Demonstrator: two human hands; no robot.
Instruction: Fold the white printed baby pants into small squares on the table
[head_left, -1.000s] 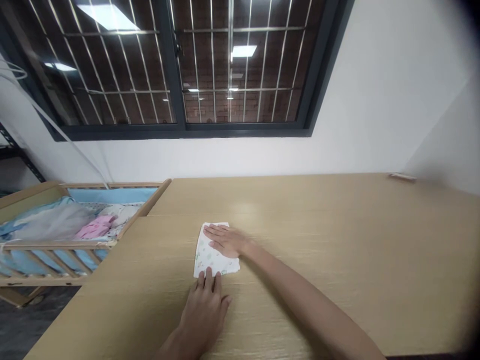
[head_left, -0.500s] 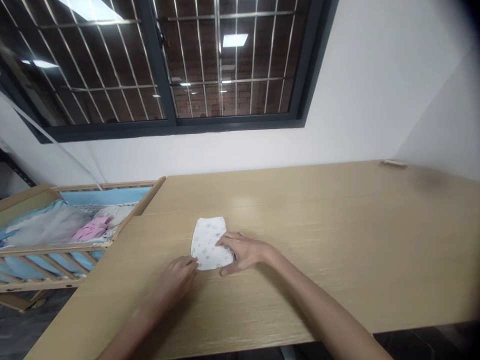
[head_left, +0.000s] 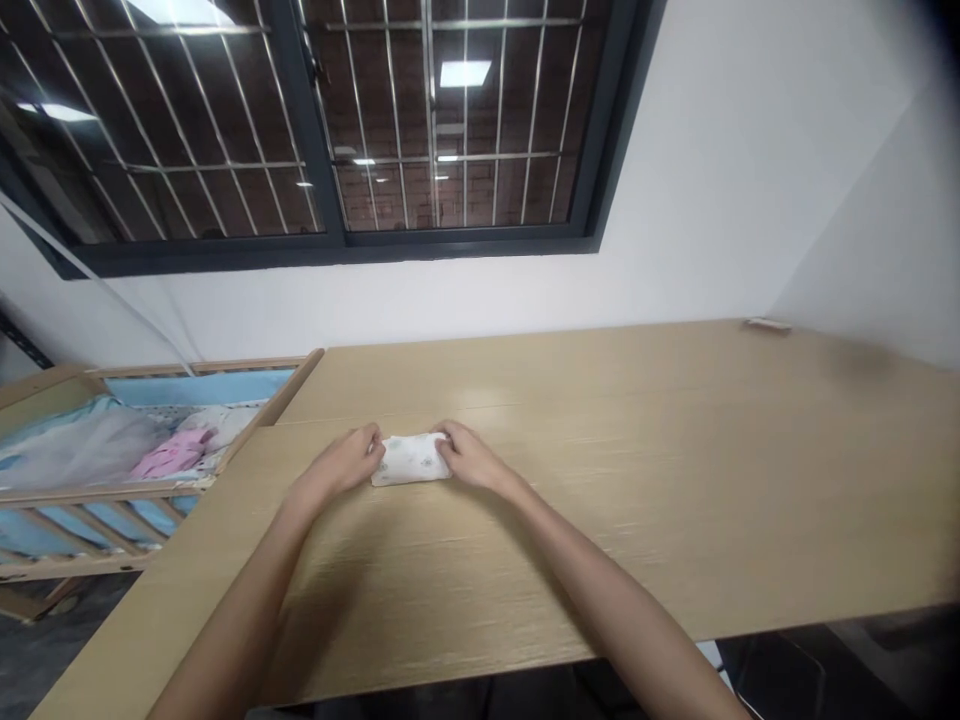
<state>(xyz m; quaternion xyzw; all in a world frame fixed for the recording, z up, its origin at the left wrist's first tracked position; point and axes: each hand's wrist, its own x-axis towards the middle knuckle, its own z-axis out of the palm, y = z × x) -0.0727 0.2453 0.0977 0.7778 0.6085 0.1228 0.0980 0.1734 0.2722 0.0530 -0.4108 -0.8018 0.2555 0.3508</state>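
Left hand [head_left: 343, 463] pinches the left end of the folded white printed cloth [head_left: 411, 462], right hand [head_left: 474, 458] the right end; cloth is over the wood-grain tabletop [head_left: 615, 470], left of center, contact underneath unclear. Uneven tension could skew the layers; one end released early could spring the fold open.

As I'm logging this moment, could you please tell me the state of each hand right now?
Left hand: closed, holding the left end of the white patterned cloth.
Right hand: closed, holding its right end.
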